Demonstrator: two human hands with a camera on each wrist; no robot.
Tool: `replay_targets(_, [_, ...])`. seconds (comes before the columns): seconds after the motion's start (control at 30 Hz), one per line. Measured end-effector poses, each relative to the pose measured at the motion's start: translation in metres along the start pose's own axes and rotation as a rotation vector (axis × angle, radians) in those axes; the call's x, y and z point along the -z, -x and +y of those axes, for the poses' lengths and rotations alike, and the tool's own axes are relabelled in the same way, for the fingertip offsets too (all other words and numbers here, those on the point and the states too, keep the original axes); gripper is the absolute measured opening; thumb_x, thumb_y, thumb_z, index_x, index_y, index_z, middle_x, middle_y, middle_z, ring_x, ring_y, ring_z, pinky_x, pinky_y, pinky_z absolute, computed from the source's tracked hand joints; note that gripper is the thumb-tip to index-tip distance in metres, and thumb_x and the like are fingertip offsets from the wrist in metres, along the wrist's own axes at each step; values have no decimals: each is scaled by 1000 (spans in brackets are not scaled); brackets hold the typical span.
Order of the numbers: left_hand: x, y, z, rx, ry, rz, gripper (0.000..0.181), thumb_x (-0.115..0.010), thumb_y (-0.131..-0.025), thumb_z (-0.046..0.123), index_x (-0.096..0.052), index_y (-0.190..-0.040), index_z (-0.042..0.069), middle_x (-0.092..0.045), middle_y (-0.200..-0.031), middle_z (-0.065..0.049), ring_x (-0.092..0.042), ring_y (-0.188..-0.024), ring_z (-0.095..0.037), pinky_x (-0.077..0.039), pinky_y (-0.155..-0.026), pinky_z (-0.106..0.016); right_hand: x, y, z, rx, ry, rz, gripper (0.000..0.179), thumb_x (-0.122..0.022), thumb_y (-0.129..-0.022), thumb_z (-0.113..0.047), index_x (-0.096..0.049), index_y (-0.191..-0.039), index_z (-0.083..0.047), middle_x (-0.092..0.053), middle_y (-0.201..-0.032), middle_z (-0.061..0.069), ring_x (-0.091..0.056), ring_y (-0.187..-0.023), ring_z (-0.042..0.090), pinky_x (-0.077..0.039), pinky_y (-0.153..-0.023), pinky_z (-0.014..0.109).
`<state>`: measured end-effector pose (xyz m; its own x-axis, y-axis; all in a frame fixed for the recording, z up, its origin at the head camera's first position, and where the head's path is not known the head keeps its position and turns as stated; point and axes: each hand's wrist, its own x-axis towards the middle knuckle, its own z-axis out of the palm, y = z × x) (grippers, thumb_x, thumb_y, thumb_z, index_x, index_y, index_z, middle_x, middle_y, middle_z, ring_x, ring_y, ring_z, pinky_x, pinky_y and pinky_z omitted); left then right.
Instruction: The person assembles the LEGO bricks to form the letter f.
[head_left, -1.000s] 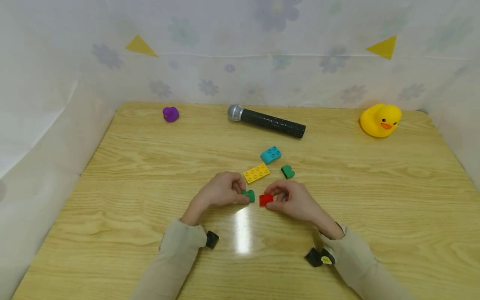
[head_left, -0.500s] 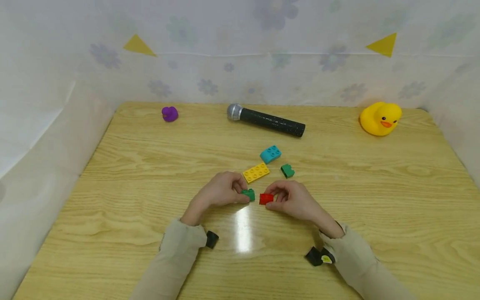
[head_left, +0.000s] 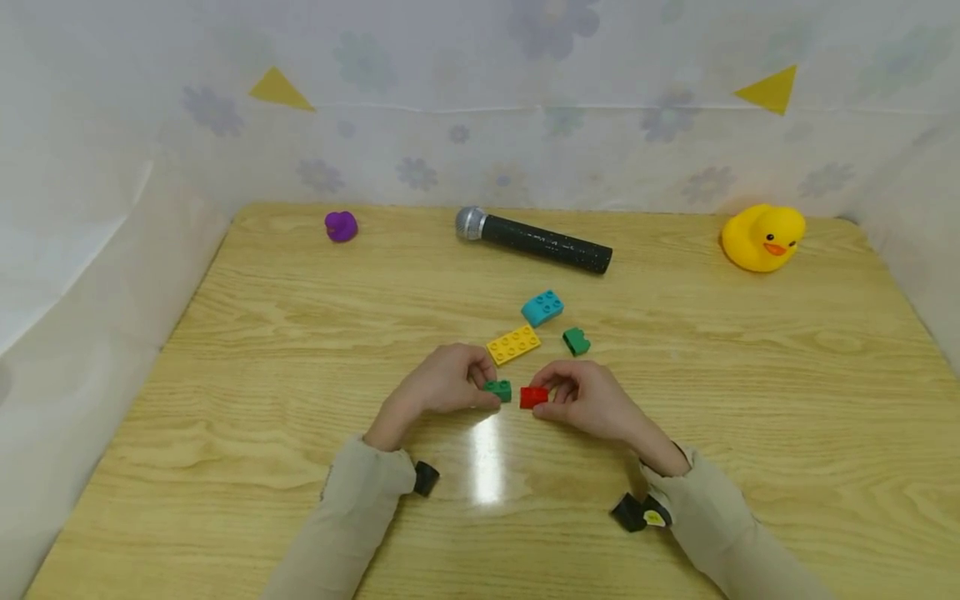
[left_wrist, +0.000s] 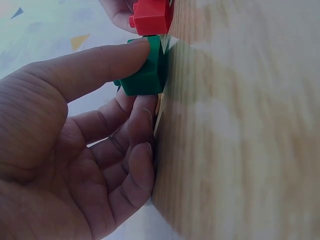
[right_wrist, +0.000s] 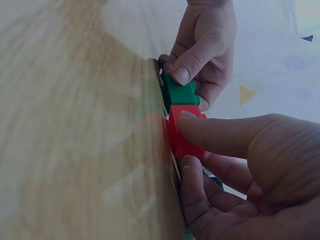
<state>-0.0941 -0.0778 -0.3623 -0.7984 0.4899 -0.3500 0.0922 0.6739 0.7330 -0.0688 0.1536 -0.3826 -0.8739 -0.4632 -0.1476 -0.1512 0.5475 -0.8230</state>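
My left hand (head_left: pixel 442 382) pinches a green toy brick (head_left: pixel 502 390) between thumb and fingers, low at the table's middle. Across a narrow gap in the head view, my right hand (head_left: pixel 592 402) pinches a red toy brick (head_left: pixel 533 398). The two bricks face each other end to end, both close to the tabletop. In the left wrist view the thumb presses the near side of the green brick (left_wrist: pixel 145 77). The right wrist view has the right thumb on the red brick (right_wrist: pixel 187 142); studs on both bricks show at one side.
Just beyond the hands lie a yellow brick (head_left: pixel 513 345), a blue brick (head_left: pixel 542 308) and another green brick (head_left: pixel 577 342). Along the back of the wooden table (head_left: pixel 225 417) are a purple duck (head_left: pixel 341 227), a microphone (head_left: pixel 551 244) and a yellow duck (head_left: pixel 762 239).
The green brick in the left hand has turned slightly, and its studs show more clearly on top. The red brick has tilted a little. Both hands stay almost in place.
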Motion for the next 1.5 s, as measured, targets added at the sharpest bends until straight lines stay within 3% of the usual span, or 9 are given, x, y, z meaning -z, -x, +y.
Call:
replay_targets(0.73, [-1,0,-4,-31,-9,-9,24,-83,-74,18,-63,-88,12,-61,-81,2,-55,-76,-14,-44,-72,-29,0,-1,2,-15,-30,-3,22,-80,-78,-10,-68,-96,-5,-60,-73,0,-52,-62,15,-43,-56,24])
replay_targets(1.07, [5,-1,-7,-57,17,-64,27,-83,-74,16,-63,-90,12,-61,-85,1,-54,-80,-15,-44,-77,-29,0,0,1,-14,-28,5,21,-79,-78,-10,-68,-96,-5,-60,-73,0,-52,-62,15,-43,-56,24])
replay_targets(1.5, [4,-1,-7,-49,11,-53,22,-81,-77,14,-64,-89,12,-62,-84,2,-55,-79,-14,-44,-75,-29,0,0,3,-4,-20,10,21,-77,-82,-15,-68,-100,-6,-59,-72,0,-50,-60,14,-42,-54,25])
